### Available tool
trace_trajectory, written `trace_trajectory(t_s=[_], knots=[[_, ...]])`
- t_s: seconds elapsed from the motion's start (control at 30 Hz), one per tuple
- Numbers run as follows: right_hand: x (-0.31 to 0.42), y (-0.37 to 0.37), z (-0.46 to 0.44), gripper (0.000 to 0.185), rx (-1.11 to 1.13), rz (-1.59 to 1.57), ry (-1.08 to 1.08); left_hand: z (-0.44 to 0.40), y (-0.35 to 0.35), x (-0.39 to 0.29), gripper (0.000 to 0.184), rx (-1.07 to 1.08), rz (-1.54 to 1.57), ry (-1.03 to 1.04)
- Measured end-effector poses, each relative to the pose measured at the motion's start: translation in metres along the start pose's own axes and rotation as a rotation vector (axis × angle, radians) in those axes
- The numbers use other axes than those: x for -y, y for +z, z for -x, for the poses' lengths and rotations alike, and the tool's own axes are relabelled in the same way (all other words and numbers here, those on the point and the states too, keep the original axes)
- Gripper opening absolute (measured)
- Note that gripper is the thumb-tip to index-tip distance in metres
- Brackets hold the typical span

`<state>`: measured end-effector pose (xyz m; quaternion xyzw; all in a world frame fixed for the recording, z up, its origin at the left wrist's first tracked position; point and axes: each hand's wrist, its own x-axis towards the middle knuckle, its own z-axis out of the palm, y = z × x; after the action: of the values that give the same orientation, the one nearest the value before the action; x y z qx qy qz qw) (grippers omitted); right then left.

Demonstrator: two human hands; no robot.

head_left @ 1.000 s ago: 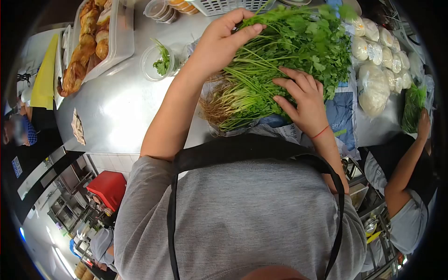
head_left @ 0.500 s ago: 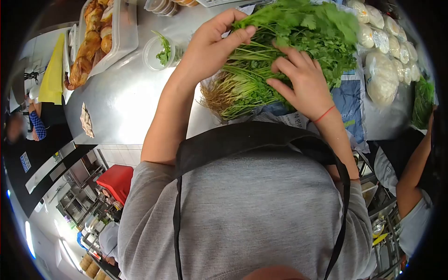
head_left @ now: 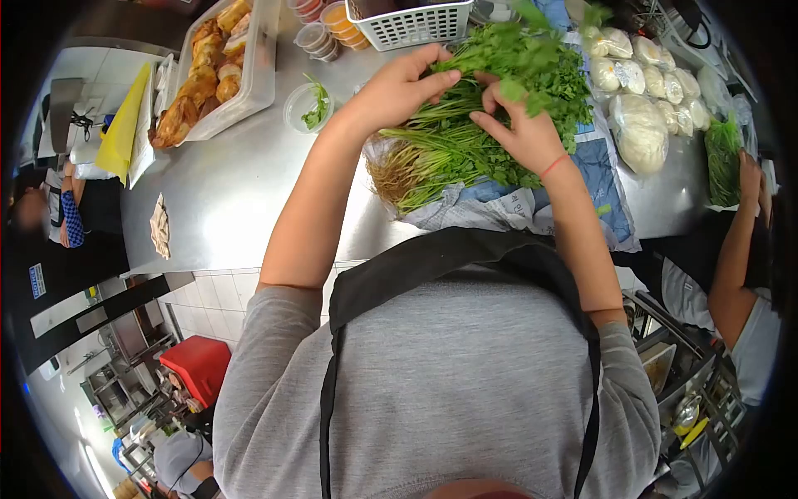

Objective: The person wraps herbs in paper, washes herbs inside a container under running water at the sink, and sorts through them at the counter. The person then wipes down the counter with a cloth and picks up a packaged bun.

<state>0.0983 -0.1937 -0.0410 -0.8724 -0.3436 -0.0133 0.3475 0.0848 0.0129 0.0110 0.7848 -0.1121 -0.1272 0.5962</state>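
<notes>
A large heap of cilantro (head_left: 453, 137), roots at the left and leaves at the right, lies on printed plastic wrapping (head_left: 611, 195) and paper. My left hand (head_left: 407, 87) is closed, pinching some cilantro stems between thumb and fingers above the heap. My right hand (head_left: 525, 133) is just right of it, thumb and index finger apart over the stems. Blurred leaves hang across its knuckles and hide some of its fingers. Left of my left hand, a clear round tub (head_left: 293, 112) holds a few green leaves.
On the steel table (head_left: 204, 187) are a bin of roasted meat (head_left: 266, 50), small sauce tubs (head_left: 316, 40), a white basket (head_left: 416, 29), bagged white rounds (head_left: 638, 133) and a crumpled cloth (head_left: 159, 226). Another person's arm (head_left: 736, 258) reaches toward bagged greens (head_left: 723, 162) at the right.
The view has shifted, showing more of the table's far side. The cilantro leaves at my left hand have swung over my right hand. At the right, the other person's hand has come to the bagged greens.
</notes>
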Motion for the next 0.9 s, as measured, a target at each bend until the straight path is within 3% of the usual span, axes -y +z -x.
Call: trace_trajectory(t_s=[0.03,0.1,0.13,0.17,0.2,0.23,0.3,0.33,0.43,0.47,0.57,0.63,0.7,0.77,0.83,0.9], knots=[[0.005,-0.003,-0.003,0.023,-0.011,0.096,-0.005,0.004,0.002,-0.001,0.021,-0.004,-0.006,0.013],[-0.001,0.003,-0.007,0.023,-0.001,0.114,-0.026,0.010,0.008,-0.010,0.025,0.019,-0.145,-0.155],[-0.009,0.010,-0.009,0.022,-0.049,0.029,-0.050,0.002,0.011,0.003,0.028,0.053,-0.101,0.000],[-0.018,0.013,-0.008,0.023,-0.097,-0.054,-0.080,-0.001,0.009,0.015,0.028,0.056,-0.108,0.018],[-0.008,0.001,-0.008,0.033,0.074,-0.018,0.109,0.001,0.011,0.006,0.029,0.039,-0.069,-0.050],[-0.010,0.001,-0.006,0.033,0.055,-0.003,0.103,0.000,0.011,-0.003,0.029,0.020,-0.034,-0.111],[-0.023,0.010,0.000,0.041,-0.020,0.000,0.074,-0.005,0.010,0.006,0.028,-0.050,-0.073,-0.020],[-0.019,0.009,0.002,0.028,-0.128,-0.048,0.021,-0.004,0.009,0.011,0.028,-0.073,0.000,0.013],[-0.009,0.008,0.007,0.030,-0.184,-0.014,0.095,-0.003,0.003,0.031,0.028,-0.072,0.106,0.039],[-0.003,0.006,0.010,0.034,-0.077,0.038,0.123,-0.003,0.002,0.036,0.029,-0.055,0.002,-0.033],[0.019,0.009,0.012,0.031,-0.124,0.140,0.022,0.001,0.011,0.032,0.029,0.048,-0.127,-0.160],[0.019,0.009,0.008,0.031,-0.070,0.147,0.034,-0.008,0.014,0.031,0.025,0.025,-0.136,0.042],[0.020,0.002,0.006,0.032,0.029,0.055,0.231,-0.011,0.019,0.021,0.020,0.008,0.013,0.070],[0.001,0.007,0.015,0.032,-0.096,0.069,0.136,-0.012,0.020,-0.002,0.016,-0.091,0.281,0.156],[-0.001,0.004,0.025,0.031,-0.006,0.132,0.178,-0.019,0.014,-0.006,0.015,-0.153,0.341,0.178],[0.001,0.002,0.028,0.029,0.035,0.109,0.085,-0.024,0.008,-0.010,0.015,-0.197,0.488,0.232]])
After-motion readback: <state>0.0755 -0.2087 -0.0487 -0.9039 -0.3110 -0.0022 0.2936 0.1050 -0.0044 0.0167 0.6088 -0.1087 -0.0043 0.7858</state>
